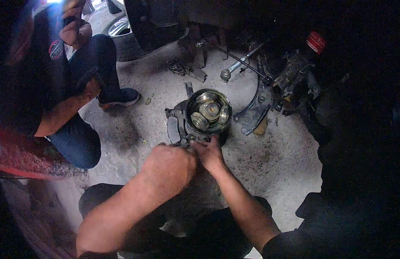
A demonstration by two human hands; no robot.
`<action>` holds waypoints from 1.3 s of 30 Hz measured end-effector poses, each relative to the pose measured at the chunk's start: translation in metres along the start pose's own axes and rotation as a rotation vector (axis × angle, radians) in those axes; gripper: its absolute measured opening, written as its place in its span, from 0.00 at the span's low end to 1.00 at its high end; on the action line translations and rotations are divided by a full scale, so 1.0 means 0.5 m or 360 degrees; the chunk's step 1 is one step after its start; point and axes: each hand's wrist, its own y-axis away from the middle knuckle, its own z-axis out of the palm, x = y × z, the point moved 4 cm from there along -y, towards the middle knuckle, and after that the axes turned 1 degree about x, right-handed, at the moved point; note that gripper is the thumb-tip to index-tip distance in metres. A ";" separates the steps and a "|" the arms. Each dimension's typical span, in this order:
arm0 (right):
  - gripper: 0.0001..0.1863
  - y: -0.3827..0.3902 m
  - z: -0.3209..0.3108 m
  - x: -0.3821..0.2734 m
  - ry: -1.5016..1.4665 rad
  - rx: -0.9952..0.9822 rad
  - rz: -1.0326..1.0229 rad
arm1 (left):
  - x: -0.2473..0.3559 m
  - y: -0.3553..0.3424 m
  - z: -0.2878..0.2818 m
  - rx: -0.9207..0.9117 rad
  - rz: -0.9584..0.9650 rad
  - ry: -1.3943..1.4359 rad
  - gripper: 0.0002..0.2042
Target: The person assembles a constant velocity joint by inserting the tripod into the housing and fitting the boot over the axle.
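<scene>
A round, dark-rimmed metal piece (208, 90) like a deep bowl stands on the floor before me, with several shiny round metal parts (210, 111) inside. Against its left side sits a flat grey pad (173, 130), which looks like a brake pad, among dark metal parts. My left hand (172, 162) is closed in a fist at the near left edge of this assembly; whatever it grips is hidden. Close beside it, my right hand (210, 155) has its fingers bent around a dark metal part at the near edge. The fingertips of both hands are partly hidden.
On the floor beyond lie a curved dark suspension arm (257, 108), a silver rod (228, 74) with round ends and small loose metal parts (179, 68). Another person (81, 82) crouches at left. A wheel (125, 45) lies behind. Darkness covers the right side.
</scene>
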 end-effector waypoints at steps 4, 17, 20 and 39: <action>0.29 -0.012 0.009 -0.015 -0.0040 -0.0118 0.0105 | -0.028 0.010 -0.014 0.0101 -0.0315 0.0043 0.09; 0.38 -0.072 -0.046 -0.113 0.0388 -0.0070 -0.0221 | -0.034 0.016 -0.064 0.1661 -0.0297 0.0279 0.11; 0.35 -0.086 -0.078 -0.108 0.0524 0.0026 -0.0256 | -0.031 0.008 -0.067 0.1606 -0.0313 0.0319 0.11; 0.50 -0.005 -0.031 -0.054 0.1753 -0.0969 0.0311 | -0.032 -0.011 -0.066 0.1654 -0.0246 0.0365 0.10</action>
